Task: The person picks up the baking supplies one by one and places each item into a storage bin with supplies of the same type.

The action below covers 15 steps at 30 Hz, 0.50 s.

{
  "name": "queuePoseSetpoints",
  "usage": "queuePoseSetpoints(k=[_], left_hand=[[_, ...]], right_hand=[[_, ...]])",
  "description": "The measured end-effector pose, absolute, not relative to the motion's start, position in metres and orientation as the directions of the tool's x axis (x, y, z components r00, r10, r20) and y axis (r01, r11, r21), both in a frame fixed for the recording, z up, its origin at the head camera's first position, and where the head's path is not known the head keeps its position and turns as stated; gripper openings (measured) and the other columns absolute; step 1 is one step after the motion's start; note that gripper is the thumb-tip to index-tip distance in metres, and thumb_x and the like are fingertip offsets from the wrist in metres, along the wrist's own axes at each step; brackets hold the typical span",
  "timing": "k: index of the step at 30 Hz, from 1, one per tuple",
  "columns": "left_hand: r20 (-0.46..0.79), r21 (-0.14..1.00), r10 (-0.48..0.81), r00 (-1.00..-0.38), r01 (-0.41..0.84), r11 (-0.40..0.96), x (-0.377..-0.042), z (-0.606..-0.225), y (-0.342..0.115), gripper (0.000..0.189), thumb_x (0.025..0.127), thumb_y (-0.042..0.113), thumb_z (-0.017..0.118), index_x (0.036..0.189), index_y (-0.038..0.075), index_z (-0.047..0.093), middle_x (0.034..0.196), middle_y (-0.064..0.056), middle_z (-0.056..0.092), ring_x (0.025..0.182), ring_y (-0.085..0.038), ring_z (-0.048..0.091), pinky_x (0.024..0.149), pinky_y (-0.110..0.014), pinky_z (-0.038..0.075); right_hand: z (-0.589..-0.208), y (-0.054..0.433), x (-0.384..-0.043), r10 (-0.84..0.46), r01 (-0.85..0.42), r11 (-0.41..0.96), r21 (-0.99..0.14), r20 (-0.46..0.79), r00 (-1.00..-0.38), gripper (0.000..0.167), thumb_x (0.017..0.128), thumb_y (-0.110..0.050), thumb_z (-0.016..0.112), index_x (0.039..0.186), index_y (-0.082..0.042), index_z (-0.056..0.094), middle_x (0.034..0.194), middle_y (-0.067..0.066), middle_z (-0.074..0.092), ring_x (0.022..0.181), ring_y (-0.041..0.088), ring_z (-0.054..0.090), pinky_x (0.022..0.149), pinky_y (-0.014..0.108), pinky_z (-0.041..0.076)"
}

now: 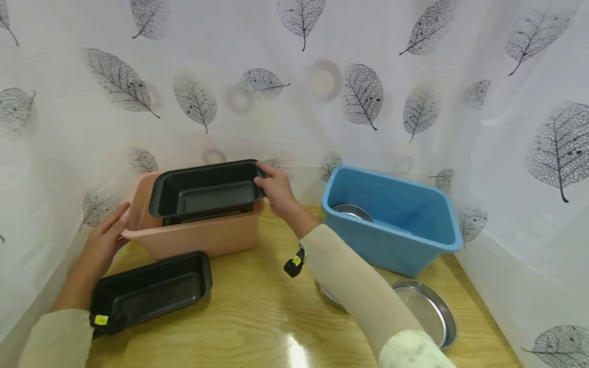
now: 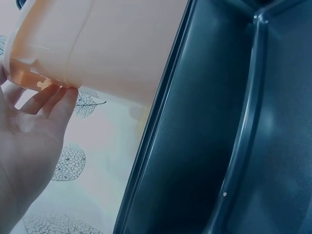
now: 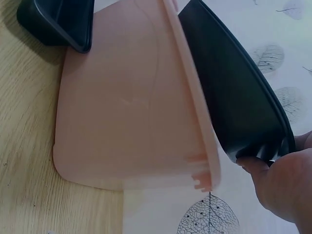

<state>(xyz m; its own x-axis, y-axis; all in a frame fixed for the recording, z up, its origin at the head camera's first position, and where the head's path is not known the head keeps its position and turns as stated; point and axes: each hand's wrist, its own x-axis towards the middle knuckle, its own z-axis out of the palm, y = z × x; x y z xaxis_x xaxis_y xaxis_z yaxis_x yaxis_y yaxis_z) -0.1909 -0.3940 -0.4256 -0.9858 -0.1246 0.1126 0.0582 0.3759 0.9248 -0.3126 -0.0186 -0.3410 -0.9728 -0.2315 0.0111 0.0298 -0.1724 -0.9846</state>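
Observation:
My right hand pinches the right end of a black loaf pan, which sits tilted above the pink bin. In the right wrist view the thumb and fingers hold that pan's rim, and its side rises past the bin's edge. A dark rim of another black pan shows beneath it inside the bin. At the bin's left end my left hand grips the rim, fingertips bent against it. Another black loaf pan lies on the table in front, partly behind my left wrist.
To the right stands a blue bin with a round metal pan inside. Another round metal pan lies on the wooden table before it; one more is mostly hidden under my right sleeve. A leaf-print curtain encloses the back and sides.

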Motion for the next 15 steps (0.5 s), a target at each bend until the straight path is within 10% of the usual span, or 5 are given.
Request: queuePoseSetpoints(k=[9,15], left_hand=[[0.134,0.978,-0.109,-0.985,0.113,0.177,-0.188,-0.427,-0.398,0.060,0.109,0.033,0.042,0.162,0.021,0.018,0.171,-0.005,0.000,0.125,0.007,0.046,0.080,-0.002,0.047],[0.126,0.972,-0.097,-0.987,0.103,0.210,-0.189,-0.429,-0.399,0.060,0.110,0.034,0.040,0.163,0.022,0.016,0.171,-0.005,-0.001,0.139,-0.004,0.037,0.080,-0.001,0.046]], right_hand=[[-0.352,-0.053,-0.325,-0.239,0.022,-0.102,-0.995,0.003,-0.971,0.053,0.099,0.000,0.057,0.149,-0.019,0.053,0.159,0.005,0.042,0.137,0.025,0.051,0.102,0.044,0.052],[-0.362,-0.065,-0.337,-0.235,-0.041,-0.060,-0.997,0.054,-0.970,0.055,0.097,0.001,0.060,0.149,-0.014,0.051,0.158,0.002,0.044,0.145,0.019,0.041,0.111,0.038,0.045]])
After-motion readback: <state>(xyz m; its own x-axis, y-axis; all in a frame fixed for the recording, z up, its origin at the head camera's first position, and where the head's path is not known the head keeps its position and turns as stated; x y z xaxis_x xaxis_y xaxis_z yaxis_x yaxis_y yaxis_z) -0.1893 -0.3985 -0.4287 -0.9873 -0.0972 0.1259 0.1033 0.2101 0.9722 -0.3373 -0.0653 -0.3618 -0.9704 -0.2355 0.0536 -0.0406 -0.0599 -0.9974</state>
